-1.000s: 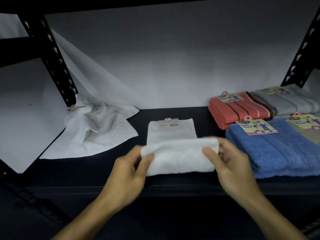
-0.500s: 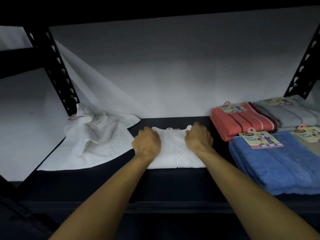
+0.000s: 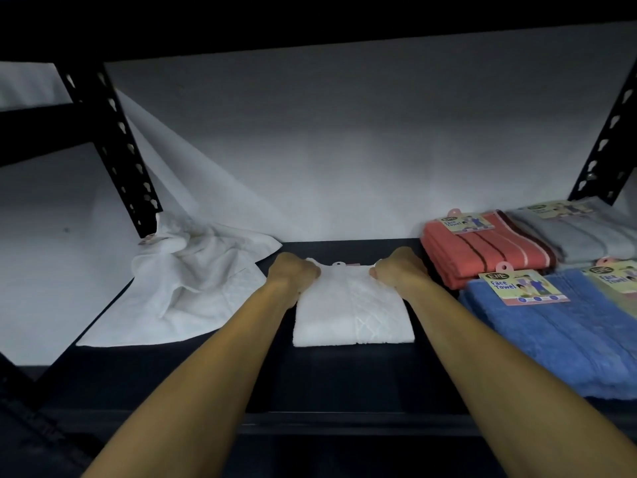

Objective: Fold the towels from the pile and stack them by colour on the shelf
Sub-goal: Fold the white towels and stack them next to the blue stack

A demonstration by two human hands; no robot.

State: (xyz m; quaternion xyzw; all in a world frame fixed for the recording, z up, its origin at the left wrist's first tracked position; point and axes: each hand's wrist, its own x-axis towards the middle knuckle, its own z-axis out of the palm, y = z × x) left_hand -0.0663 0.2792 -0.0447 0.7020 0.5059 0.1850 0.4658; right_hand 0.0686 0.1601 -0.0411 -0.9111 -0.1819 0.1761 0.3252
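The fold has closed: the small white quilted towel [image 3: 353, 310] now lies doubled mid-shelf, left hand [image 3: 293, 272] and right hand [image 3: 400, 269] curled gripping its far edge. One crumpled white towel [image 3: 193, 281] remains (by the post).

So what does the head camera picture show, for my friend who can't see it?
Two hands, left hand and right hand, grip the far corners of a folded white towel on a dark shelf. A crumpled white towel lies to the left. Folded coral, grey and blue towels sit on the right.
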